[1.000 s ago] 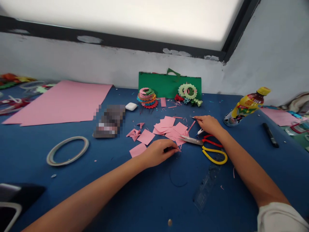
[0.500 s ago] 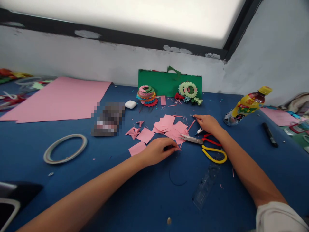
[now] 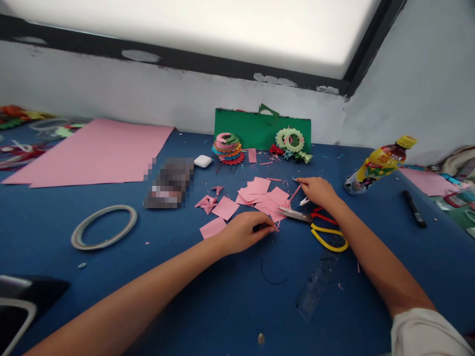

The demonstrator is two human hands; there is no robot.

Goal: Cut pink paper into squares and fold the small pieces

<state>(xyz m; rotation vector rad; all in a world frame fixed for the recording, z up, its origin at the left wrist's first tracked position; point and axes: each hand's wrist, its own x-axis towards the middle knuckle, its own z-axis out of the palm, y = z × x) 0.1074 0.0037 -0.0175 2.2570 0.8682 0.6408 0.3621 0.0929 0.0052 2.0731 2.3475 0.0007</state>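
My left hand [image 3: 247,231] is closed in a pinch on a small folded bit of pink paper at its fingertips. Farther back, my right hand [image 3: 316,190] has its thumb and finger pressed together. A thin pale tip shows at those fingers, too small to name. Between the hands lie several pink paper squares [image 3: 259,186] in a loose pile. Scissors [image 3: 297,213] with one red and one yellow handle rest beside the pile, blades slightly apart. Folded pink pieces [image 3: 207,203] sit left of the squares. A white-ended thing [image 3: 304,201] lies below my right hand.
Large pink sheets [image 3: 100,153] and a tape roll [image 3: 104,227] lie left, near a blurred-out object [image 3: 170,183]. Coloured paper rings [image 3: 228,148] stand by a green board [image 3: 252,123]. A tilted bottle [image 3: 380,165], black marker [image 3: 414,209] and clear ruler [image 3: 315,291] are right.
The view has shifted very slightly. Both hands keep nearly the same place and grip, and the papers and scissors have not visibly moved.
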